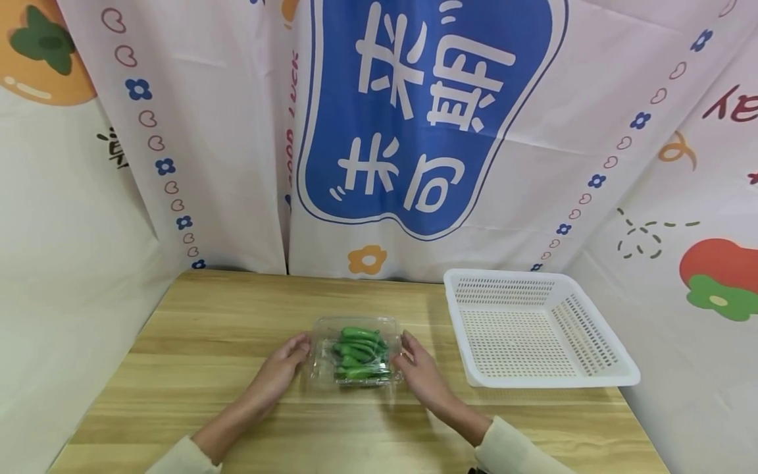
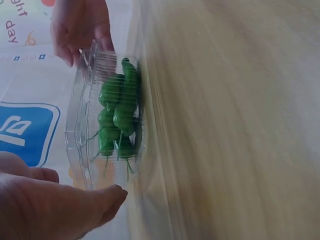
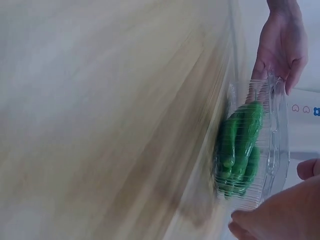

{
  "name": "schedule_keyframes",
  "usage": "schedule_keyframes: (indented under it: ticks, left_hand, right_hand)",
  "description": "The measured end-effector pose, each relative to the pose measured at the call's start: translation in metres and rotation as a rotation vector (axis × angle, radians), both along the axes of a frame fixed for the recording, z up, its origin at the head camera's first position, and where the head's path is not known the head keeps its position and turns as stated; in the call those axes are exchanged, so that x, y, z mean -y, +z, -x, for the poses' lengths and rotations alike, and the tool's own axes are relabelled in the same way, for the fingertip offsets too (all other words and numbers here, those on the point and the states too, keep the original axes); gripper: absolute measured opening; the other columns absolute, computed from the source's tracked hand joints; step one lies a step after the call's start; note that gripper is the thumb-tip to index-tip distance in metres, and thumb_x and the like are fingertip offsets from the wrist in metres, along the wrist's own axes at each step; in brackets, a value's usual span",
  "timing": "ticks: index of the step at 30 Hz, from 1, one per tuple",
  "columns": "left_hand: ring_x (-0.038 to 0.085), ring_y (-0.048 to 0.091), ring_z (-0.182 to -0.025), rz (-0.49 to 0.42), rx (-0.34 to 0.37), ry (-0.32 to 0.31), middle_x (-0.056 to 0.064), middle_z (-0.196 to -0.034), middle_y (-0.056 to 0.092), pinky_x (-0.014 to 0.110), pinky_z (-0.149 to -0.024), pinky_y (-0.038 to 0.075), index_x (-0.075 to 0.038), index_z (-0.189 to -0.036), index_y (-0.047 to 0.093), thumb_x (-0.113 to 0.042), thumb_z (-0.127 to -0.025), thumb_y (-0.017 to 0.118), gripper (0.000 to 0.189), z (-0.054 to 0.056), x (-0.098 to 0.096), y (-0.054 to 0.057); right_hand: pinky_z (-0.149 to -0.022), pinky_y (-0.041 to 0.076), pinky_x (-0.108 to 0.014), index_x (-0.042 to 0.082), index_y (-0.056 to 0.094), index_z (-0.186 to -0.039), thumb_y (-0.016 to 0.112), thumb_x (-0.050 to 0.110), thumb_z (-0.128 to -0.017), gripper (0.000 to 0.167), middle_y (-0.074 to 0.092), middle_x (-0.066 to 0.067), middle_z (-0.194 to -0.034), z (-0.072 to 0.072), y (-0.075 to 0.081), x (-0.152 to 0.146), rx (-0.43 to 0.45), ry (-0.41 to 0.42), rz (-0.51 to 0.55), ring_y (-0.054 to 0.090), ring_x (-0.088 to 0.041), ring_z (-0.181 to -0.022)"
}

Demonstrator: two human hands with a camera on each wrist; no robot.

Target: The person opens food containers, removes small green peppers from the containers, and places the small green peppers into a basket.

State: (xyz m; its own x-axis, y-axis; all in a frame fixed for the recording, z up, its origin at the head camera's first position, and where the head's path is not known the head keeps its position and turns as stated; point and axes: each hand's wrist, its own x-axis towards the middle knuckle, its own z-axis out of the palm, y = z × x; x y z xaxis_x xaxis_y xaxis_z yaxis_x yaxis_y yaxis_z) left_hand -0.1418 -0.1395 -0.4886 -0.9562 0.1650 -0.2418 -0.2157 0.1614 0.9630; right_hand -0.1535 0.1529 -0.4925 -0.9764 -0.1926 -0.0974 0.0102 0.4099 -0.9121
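A clear plastic clamshell box (image 1: 322, 375) sits on the wooden table with its lid down. Inside lie several green peppers (image 1: 358, 352), their thin stems showing in the left wrist view. My left hand (image 1: 278, 372) is at the box's left side, fingertips right at its edge and fingers loosely extended. On the opposite side my right hand (image 1: 423, 375) has its fingers along the box's right end, thumb by the rim. From the right wrist, the box (image 3: 277, 145) appears between both hands, the left hand (image 3: 285, 47) reaching its far end.
To the right on the table (image 1: 195, 368) stands a white perforated plastic basket (image 1: 468, 355), apart from the box. Printed cloth curtains (image 1: 237, 131) hang behind the table and along both sides.
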Motion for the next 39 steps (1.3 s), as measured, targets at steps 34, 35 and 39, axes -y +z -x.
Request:
schedule_keyframes:
  ticks: [34,35,39]
  left_hand:
    - [0.025,0.074,-0.098,-0.133,0.138,-0.105,0.021,-0.11,0.072,0.034,-0.087,0.065,0.02,-0.124,0.06,-0.004,-0.106,0.057,0.031,-0.018,0.023,-0.015]
    - [0.025,0.075,-0.098,-0.132,0.135,-0.118,0.021,-0.11,0.072,0.034,-0.087,0.065,0.02,-0.124,0.06,-0.005,-0.105,0.057,0.031,-0.019,0.024,-0.016]
    - [0.025,0.075,-0.098,-0.151,0.14,-0.15,0.019,-0.109,0.073,0.033,-0.086,0.065,0.02,-0.123,0.061,-0.006,-0.106,0.059,0.031,-0.02,0.024,-0.015]
  right_hand:
    - [-0.091,0.055,-0.029,0.013,0.079,-0.107,0.082,0.013,-0.09,0.017,0.07,0.005,-0.103,0.011,0.024,0.058,-1.169,0.526,-0.628,0.064,-0.013,-0.101]
    - [-0.089,0.054,-0.028,0.014,0.08,-0.107,0.082,0.013,-0.091,0.016,0.07,0.006,-0.102,0.011,0.025,0.06,-1.179,0.535,-0.623,0.063,-0.013,-0.099]
    - [-0.083,0.052,-0.026,0.016,0.08,-0.109,0.081,0.015,-0.094,0.015,0.069,0.006,-0.105,0.011,0.026,0.068,-1.175,0.584,-0.611,0.061,-0.012,-0.099]
